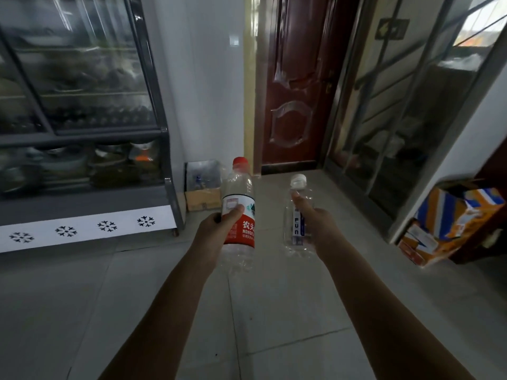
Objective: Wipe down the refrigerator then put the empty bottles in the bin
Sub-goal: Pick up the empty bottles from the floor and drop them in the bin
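My left hand [216, 229] grips an empty clear bottle with a red cap and red label [239, 193], held upright in front of me. My right hand [315, 218] grips a second empty clear bottle with a white cap and a narrow blue-and-white label [297, 234], also upright. Both arms reach forward over the tiled floor. The glass-fronted refrigerator [82, 111] stands at the left, with dishes and bowls behind its doors and a white strip with snowflake marks along its base. A cardboard box lined with a plastic bag [203, 185] sits on the floor by the wall, just beyond the bottles.
A dark red door [290, 86] closes the far end of the passage. A glass door with a metal frame [397, 119] runs along the right. An orange, blue and white carton [450, 223] lies at the right by a dark wooden piece. Pale floor tiles spread underfoot.
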